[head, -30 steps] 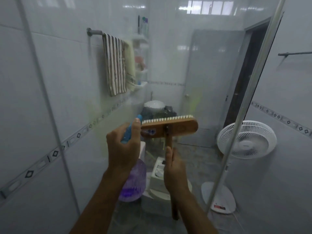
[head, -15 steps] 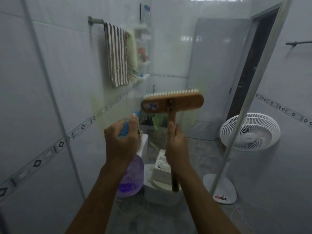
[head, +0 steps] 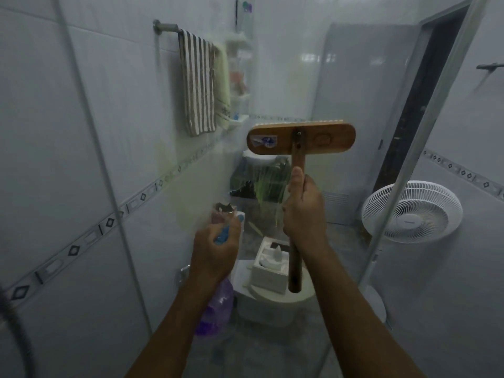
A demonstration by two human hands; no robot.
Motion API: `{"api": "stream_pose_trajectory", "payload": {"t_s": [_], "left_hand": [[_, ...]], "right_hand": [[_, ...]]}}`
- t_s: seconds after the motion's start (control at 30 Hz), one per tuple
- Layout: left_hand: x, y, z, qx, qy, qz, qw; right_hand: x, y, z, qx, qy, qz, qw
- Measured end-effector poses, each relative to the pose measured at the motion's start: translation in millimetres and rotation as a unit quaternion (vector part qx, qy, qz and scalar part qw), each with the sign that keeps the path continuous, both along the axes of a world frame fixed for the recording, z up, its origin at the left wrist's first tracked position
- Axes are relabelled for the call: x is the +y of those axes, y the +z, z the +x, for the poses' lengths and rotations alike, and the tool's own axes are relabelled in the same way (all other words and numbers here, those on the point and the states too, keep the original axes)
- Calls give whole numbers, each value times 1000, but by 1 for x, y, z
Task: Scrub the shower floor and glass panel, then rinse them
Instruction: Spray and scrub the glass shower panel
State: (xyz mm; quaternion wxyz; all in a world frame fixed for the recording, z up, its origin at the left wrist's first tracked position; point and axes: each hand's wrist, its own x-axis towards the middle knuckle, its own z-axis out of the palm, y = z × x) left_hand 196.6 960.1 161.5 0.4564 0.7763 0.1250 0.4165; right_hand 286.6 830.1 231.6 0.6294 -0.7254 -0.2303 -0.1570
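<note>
My right hand (head: 304,211) grips the handle of a wooden scrub brush (head: 300,139), held upright with its bristles turned away from me toward the glass panel (head: 341,85). Lower and to the left, my left hand (head: 215,248) is closed around the neck of a purple spray bottle (head: 215,313) with a blue trigger. The glass panel stands right in front of me, hazy, its metal edge (head: 425,137) running diagonally at the right. The shower floor is hidden below the frame.
Beyond the glass are a toilet (head: 272,301) with a tissue box (head: 271,264) on it, a white standing fan (head: 411,211), a striped towel (head: 197,83) on a rail, and a corner shelf. A shower hose (head: 16,323) hangs at lower left.
The brush has stayed raised against the glass while my left hand with the spray bottle has dropped lower. My view has tilted slightly downward.
</note>
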Motion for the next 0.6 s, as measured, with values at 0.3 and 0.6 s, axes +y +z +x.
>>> {"api": "stream_pose_trajectory", "payload": {"t_s": [0.3, 0.6], "left_hand": [[0, -26, 4, 31, 6, -25, 999], [3, -19, -9, 3, 29, -23, 999]], "right_hand": [[5, -9, -3, 2, -10, -16, 1000], [14, -70, -20, 32, 31, -17, 999]]}}
